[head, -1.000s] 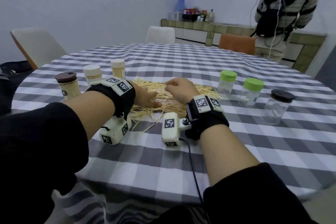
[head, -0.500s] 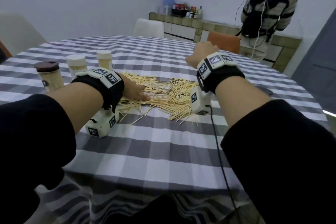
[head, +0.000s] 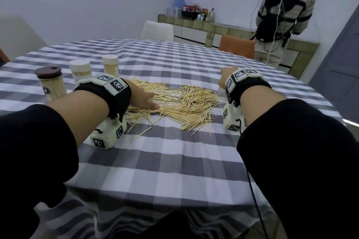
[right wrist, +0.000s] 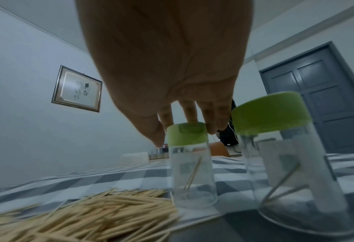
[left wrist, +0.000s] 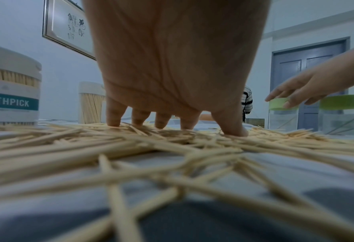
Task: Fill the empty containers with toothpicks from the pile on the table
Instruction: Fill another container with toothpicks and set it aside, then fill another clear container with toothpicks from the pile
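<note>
A loose toothpick pile [head: 174,103] lies mid-table on the checked cloth. My left hand [head: 143,99] rests flat on its left side, fingertips [left wrist: 114,121] pressing into the toothpick pile [left wrist: 130,144]. My right hand [head: 226,78] reaches out to the right of the pile. Its spread fingers [right wrist: 190,113] and thumb hover around the green lid [right wrist: 187,134] of a clear jar [right wrist: 192,176]; I cannot tell if they touch it. A second green-lidded jar [right wrist: 291,180] stands beside it. Each holds a few toothpicks. The head view hides both jars behind my right wrist.
Three filled toothpick containers stand at the left: brown-lidded [head: 50,85], white-lidded [head: 80,70] and another [head: 110,64]. Chairs [head: 236,48] ring the far side of the table [head: 174,170]. A person [head: 281,15] stands at the back right by a sideboard.
My right hand has left the pile and moved up and right to the green-lidded jar. The left hand stays on the toothpicks. The head view has swung left.
</note>
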